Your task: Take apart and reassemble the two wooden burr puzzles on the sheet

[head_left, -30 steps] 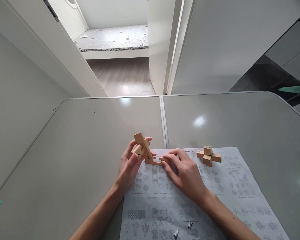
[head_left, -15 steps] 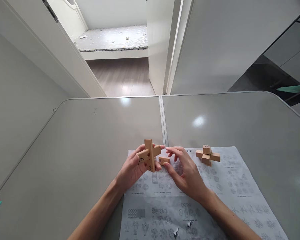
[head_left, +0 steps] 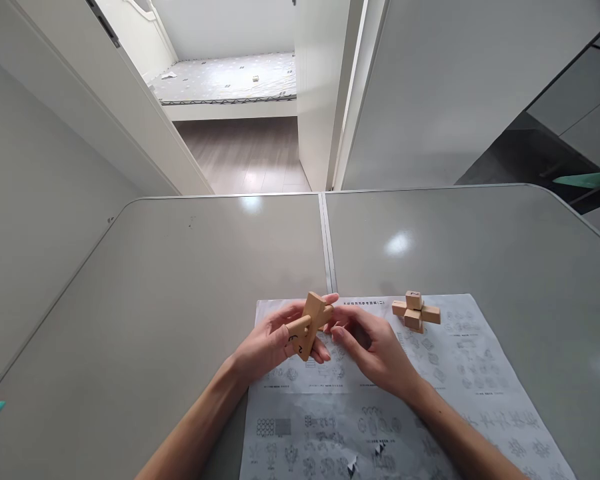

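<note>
Leaning, crossed wooden blocks [head_left: 311, 321]: tan, smooth, black-marked faces.

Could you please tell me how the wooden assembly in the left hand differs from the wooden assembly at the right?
The held assembly is gripped by the left hand; the other assembly rests untouched on the printed sheet. The held assembly's long flat bar is tilted, while the other assembly stands with one block pointing up. Both are light brown wood, with crossing pieces and dark markings.
</note>
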Tool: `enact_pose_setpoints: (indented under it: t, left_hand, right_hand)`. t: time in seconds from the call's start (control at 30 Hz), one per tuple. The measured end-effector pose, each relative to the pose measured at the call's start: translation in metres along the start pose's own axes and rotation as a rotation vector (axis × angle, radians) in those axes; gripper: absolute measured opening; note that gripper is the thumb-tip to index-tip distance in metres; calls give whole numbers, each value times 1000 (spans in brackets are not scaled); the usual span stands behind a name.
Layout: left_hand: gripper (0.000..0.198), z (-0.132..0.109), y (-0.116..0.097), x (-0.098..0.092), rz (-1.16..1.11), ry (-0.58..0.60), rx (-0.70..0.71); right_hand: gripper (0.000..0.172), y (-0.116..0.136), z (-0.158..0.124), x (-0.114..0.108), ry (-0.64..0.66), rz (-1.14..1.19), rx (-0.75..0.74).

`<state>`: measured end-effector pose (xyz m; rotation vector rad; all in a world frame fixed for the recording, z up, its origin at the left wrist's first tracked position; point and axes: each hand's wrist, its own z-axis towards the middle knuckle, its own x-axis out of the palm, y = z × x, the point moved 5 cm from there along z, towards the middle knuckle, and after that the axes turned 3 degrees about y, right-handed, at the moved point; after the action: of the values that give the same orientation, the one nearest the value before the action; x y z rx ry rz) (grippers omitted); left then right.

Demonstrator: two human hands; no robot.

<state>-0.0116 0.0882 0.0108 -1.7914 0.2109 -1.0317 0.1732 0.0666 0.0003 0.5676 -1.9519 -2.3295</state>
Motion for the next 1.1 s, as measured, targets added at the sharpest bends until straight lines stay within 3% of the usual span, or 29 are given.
enact_pose_setpoints:
  t: [0.07, 0.27, 0.43, 0.5, 0.77, 1.1]
  left_hand:
    - [69, 0, 0, 4, 14, 16, -36]
    - [44, 0, 8, 7, 26, 33, -170]
    - [74, 1, 9, 3, -55, 66, -70]
    - [77, 2, 10, 2, -60, 54, -76]
    - [68, 3, 18, 5, -70, -18, -123]
    - [47, 1, 14, 9, -53, 39, -144]
  right_hand:
    - [25, 0, 0, -1, 8, -6, -2]
    - [25, -4, 0, -1, 84, -1, 8]
    - [32, -5, 1, -2, 77, -10, 3]
    - [29, -4, 1, -2, 74, -16, -1]
    - [26, 6, 3, 0, 87, -94, -86]
    - [20, 4, 0, 3, 117, -50, -97]
